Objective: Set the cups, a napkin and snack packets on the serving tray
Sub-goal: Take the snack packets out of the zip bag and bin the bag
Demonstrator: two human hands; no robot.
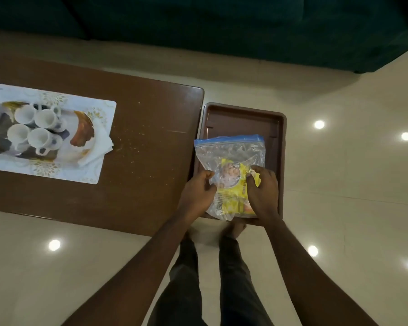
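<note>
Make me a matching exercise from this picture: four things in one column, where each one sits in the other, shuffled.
Things:
1. Four white ceramic cups
2. Yellow snack packets
3. Clear zip bag with blue seal
4. White folded napkin

Places:
A. Inside the clear bag
B. On the patterned tray, left on the table
C. Tucked at the patterned tray's right edge
D. Over the brown plastic tray, held by both hands

Pairs: 1-B, 2-A, 3-D, 4-C

Four white cups (34, 128) on tray (85, 128), bagged yellow packets (233, 187)

Bare forearms, dark trousers (186, 290), bare feet.
</note>
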